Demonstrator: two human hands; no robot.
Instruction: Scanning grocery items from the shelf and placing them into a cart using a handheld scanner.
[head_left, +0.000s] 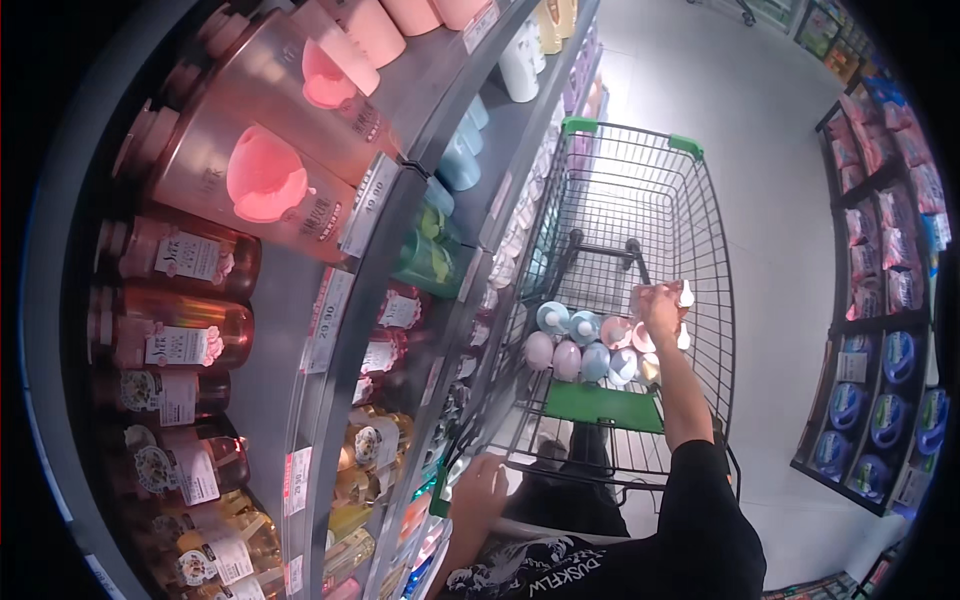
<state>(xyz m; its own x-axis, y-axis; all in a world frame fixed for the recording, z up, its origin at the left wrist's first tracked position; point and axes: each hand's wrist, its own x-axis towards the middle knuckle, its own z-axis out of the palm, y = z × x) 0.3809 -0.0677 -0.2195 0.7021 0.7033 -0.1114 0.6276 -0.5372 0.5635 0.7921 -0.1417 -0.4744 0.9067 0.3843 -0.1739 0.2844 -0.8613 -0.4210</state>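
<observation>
My right hand (660, 311) reaches into a wire shopping cart (712, 225) and is closed around a pinkish bottle (642, 297) with a white pump head (686, 293). Beneath that hand, another white pump head (683, 337) shows. Bottles with rounded tops stand grouped at the cart's near end, among them a light blue bottle (553, 318), a pink bottle (616, 333) and a lilac bottle (538, 351). My left hand (484, 484) is low beside the green end piece (441, 491) at the cart's near left corner. Whether its fingers grip the cart is unclear.
Close on the left, a store shelf (281, 390) carries large pink bottles (266, 172), amber bottles (187, 334) and price tags (328, 319). To the right stands a dark display rack (832, 330) with pink packs (862, 225) and blue-purple containers (889, 420). Pale floor (772, 247) runs between.
</observation>
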